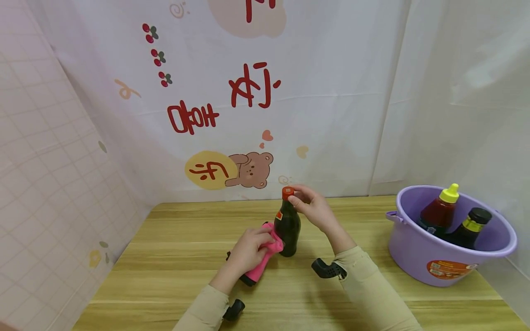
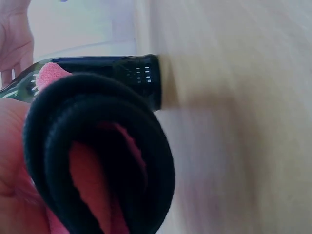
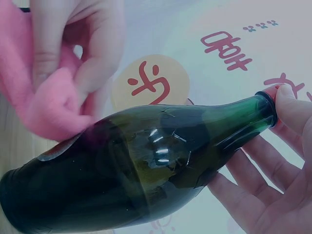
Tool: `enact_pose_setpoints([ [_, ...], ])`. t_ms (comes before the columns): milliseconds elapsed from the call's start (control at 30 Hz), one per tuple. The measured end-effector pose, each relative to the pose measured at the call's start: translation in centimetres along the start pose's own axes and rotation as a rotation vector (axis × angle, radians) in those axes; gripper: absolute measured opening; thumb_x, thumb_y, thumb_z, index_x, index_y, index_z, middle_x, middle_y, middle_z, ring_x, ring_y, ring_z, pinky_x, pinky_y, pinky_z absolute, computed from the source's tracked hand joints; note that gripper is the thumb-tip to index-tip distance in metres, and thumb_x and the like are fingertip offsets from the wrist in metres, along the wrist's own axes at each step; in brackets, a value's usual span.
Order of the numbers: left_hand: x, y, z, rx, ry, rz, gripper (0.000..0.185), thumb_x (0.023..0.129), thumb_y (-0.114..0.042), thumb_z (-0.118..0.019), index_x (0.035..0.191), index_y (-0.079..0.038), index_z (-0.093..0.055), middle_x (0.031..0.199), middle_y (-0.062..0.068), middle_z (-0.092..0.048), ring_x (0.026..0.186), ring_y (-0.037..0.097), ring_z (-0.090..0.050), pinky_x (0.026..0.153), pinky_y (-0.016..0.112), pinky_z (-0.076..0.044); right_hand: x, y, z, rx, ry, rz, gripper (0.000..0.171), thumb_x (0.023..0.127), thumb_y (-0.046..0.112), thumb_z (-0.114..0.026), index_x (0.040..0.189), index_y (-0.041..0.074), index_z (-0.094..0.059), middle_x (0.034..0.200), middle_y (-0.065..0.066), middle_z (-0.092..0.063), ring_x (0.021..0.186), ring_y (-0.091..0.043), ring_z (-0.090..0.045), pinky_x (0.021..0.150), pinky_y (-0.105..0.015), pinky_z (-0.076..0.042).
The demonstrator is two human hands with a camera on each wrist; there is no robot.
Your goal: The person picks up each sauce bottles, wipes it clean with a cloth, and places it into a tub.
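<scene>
Left grip [image 1: 250,250] is wrapped on a pink cloth [image 1: 260,268], held against a bottle [image 1: 288,232] stood on the tabletop [image 1: 182,248], red cap [image 1: 287,191] pinched by the right grip [image 1: 316,211]. Wiping's probably midway, tbh; whether the two sauces [image 1: 439,211] in the bucket [image 1: 410,257] got done can't be told.

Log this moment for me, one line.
left hand: holds pink cloth against dark bottle | right hand: holds bottle by red cap | bottle: upright | purple bucket: two bottles inside

Bottle [image 1: 288,231], bucket [image 1: 410,257] on table [image 1: 178,253] (wood-grained)
</scene>
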State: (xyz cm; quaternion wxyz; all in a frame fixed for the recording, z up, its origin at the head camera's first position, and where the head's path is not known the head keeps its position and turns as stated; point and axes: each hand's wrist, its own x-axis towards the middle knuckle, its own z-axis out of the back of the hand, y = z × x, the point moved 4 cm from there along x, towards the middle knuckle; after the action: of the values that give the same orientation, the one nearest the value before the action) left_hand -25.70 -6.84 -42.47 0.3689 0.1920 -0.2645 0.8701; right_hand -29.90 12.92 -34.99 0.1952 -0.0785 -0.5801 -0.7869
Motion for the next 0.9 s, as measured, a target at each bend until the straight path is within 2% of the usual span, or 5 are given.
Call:
enact_pose_setpoints([
  [200,-0.1,0.3,-1.0,0.057,0.112,0.019,0.020,0.082,0.000,-0.075,0.093,-0.016,-0.075,0.098,-0.005,-0.070,0.093,0.017,-0.062,0.080,0.033,-0.047,-0.1,0.1,0.0,-0.001,0.001,0.004,0.040,0.096,0.019,-0.068,0.132,0.005,-0.060,0.107,-0.017,-0.067,0.095,-0.031,-0.064,0.082,-0.040,-0.057],
  [433,0.2,0.1,-1.5,0.093,0.181,-0.047,0.024,0.078,0.006,-0.073,0.089,-0.015,-0.075,0.090,-0.007,-0.068,0.079,0.013,-0.061,0.079,0.033,-0.045,-0.1,0.0,0.0,-0.003,0.000,0.006,0.040,0.096,0.020,-0.067,0.132,0.006,-0.060,0.107,-0.016,-0.067,0.095,-0.031,-0.064,0.083,-0.041,-0.057],
  [567,0.4,0.2,-2.1,0.127,0.232,-0.060,0.023,0.077,0.004,-0.074,0.086,-0.017,-0.075,0.086,-0.009,-0.068,0.072,0.010,-0.058,0.077,0.031,-0.045,-0.2,-0.1,0.0,-0.001,0.003,0.011,0.039,0.096,0.020,-0.067,0.132,0.005,-0.060,0.108,-0.017,-0.067,0.096,-0.031,-0.065,0.083,-0.041,-0.057],
  [767,0.5,0.4,-2.5,0.136,0.258,-0.055,0.025,0.075,0.005,-0.074,0.086,-0.017,-0.076,0.083,-0.010,-0.069,0.068,0.008,-0.057,0.075,0.030,-0.045,-0.1,-0.1,0.0,-0.028,0.001,0.025,0.039,0.097,0.022,-0.065,0.133,0.006,-0.060,0.109,-0.017,-0.067,0.095,-0.030,-0.065,0.082,-0.042,-0.057],
  [900,0.4,0.7,-1.8,0.088,0.278,-0.030,0.024,0.077,0.004,-0.074,0.090,-0.015,-0.075,0.086,-0.009,-0.069,0.074,0.010,-0.060,0.076,0.029,-0.048,-0.2,0.0,0.0,-0.034,-0.001,0.025,0.039,0.097,0.022,-0.065,0.133,0.007,-0.060,0.109,-0.017,-0.068,0.094,-0.029,-0.065,0.082,-0.042,-0.057],
])
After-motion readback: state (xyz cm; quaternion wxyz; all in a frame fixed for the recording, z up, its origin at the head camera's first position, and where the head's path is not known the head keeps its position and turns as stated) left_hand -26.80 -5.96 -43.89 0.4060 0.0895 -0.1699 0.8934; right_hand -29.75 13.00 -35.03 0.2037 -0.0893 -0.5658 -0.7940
